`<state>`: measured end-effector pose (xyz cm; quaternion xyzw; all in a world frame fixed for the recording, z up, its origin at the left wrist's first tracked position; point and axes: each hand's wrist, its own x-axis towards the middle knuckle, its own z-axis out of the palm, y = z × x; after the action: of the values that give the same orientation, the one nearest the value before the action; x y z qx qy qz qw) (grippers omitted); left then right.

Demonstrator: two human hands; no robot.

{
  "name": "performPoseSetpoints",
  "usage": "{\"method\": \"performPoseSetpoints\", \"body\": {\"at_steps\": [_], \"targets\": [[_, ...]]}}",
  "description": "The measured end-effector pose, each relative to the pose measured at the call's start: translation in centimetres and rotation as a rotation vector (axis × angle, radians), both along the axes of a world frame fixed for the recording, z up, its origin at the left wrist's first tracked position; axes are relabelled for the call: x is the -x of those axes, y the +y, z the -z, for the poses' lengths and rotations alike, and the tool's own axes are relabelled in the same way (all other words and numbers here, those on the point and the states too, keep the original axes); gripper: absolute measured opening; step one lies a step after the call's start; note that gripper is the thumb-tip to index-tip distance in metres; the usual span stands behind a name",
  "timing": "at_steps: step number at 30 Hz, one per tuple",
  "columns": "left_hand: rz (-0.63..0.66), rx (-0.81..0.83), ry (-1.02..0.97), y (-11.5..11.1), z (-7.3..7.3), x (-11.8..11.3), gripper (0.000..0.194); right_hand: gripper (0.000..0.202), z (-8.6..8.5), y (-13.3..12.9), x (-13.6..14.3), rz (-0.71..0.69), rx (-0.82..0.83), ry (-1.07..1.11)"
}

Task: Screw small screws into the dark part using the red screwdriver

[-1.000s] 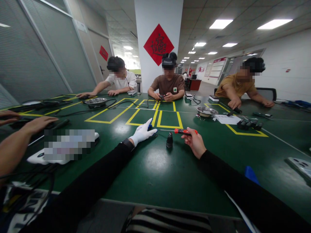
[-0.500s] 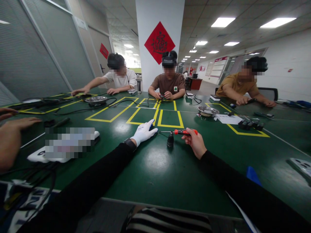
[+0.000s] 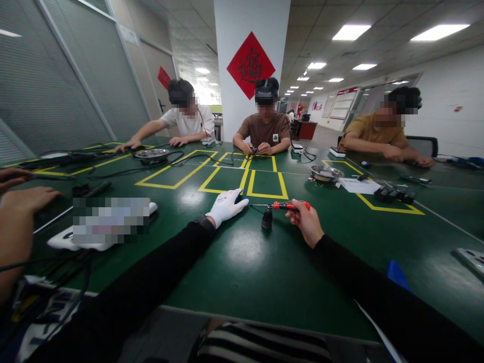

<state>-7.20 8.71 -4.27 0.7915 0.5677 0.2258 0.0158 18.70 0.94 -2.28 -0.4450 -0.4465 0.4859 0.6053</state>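
Right hand (image 3: pixel 307 223): fingers wrapped round screwdriver (image 3: pixel 283 205). Gloved left hand (image 3: pixel 227 207): grip, I cannot tell. A sideways slip could topple the black part (image 3: pixel 266 220).

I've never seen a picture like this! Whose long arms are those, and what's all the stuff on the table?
There's no robot here. The camera sits on a person's head and looks forward and down, so the long black sleeves belong to that person. The left hand wears a white glove. The right hand is bare and holds a red and black screwdriver, its thin shaft pointing towards the glove. Between the hands, a small black piece stands upright on the green table. Farther away are yellow lines, a metal bowl and white paper. Three other people sit across the table.
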Motion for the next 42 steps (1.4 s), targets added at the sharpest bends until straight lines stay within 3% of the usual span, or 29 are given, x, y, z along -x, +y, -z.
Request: {"method": "performPoseSetpoints", "body": {"at_steps": [6, 30, 36, 42], "targets": [[-0.024, 0.016, -0.001, 0.2, 0.0, -0.3, 0.074, 0.027, 0.4, 0.3, 0.1, -0.001, -0.024, -0.037], [-0.008, 0.034, -0.021, 0.3, -0.1, 0.2, 0.059, 0.026, -0.2, -0.1, -0.1, -0.003, 0.009, 0.045], [0.002, 0.07, -0.147, 0.5, -0.2, 0.3, 0.056, 0.024, -0.3, 0.1, -0.7, 0.011, 0.054, 0.193], [-0.003, -0.016, -0.287, -0.3, -1.4, -0.1, 0.044, 0.024, -0.5, 0.2, -1.0, -0.017, 0.055, 0.257]]}}
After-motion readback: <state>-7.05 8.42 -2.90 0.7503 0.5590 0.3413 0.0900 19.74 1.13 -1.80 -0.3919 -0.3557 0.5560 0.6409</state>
